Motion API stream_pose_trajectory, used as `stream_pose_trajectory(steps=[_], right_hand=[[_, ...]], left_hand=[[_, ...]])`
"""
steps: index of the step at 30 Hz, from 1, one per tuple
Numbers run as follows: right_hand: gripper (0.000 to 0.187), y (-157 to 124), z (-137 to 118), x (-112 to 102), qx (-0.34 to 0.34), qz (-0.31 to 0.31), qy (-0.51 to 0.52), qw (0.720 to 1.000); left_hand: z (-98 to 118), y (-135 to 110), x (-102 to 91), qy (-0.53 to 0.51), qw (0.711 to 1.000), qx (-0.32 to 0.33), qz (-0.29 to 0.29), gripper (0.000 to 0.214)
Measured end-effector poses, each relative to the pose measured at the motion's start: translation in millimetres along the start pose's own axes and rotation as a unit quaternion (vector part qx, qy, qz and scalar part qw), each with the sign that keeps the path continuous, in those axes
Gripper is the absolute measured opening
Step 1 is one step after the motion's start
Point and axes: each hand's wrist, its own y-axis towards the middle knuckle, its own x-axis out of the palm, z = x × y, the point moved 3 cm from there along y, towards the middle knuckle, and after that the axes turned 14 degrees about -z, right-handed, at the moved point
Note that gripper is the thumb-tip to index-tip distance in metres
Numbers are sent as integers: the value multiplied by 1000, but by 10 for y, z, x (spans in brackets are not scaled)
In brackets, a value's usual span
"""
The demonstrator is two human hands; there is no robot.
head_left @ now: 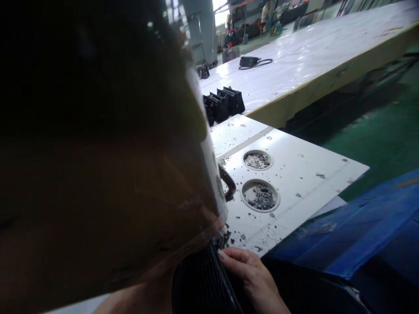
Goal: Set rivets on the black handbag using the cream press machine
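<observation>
My right hand [253, 277] is closed, thumb and fingers pinching the edge of a black, scale-textured bag piece [206, 279] at the bottom middle. What looks like part of my left hand [211, 220] shows faintly through the translucent edge of a large, blurred dark-brown object [124, 187], close to the far end of the piece. That object covers the left half of the view, so the left fingers' grip is hidden. Beyond the piece is a white machine table [301, 168], strewn with small black scraps.
Two round recesses [258, 160] in the white top hold dark scraps. Several black handbags [229, 101] stand at the near edge of a long white table [314, 54]; another black bag [250, 62] lies farther back. Blue material [369, 235] is at the right.
</observation>
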Motion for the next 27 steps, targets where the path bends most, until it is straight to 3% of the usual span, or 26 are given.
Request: stream_pose_trajectory(steps=[8, 12, 16, 20, 23, 25, 27], right_hand=[[51, -52, -22, 17, -20, -17, -27, 999], [50, -193, -21, 80, -36, -66, -42, 996], [38, -386, 49, 139, -60, -96, -40, 993], [37, -615, 177, 219, -54, -149, -25, 987], [44, -795, 285, 262, -32, -189, -38, 981], [47, -902, 357, 296, -34, -217, -91, 971], [50, -1003, 433, 386, -72, -267, -178, 944]], left_hand=[[130, -50, 23, 26, 998, 3, 49, 100], [348, -144, 62, 72, 993, 2, 94, 89], [628, -313, 119, 92, 990, 25, 101, 79], [835, -585, 254, 96, 991, 13, 96, 84], [865, -886, 454, 67, 991, 6, 112, 79], [842, -1136, 606, 38, 989, -1, 146, 71], [840, -1413, 739, 15, 983, -25, 179, 59]])
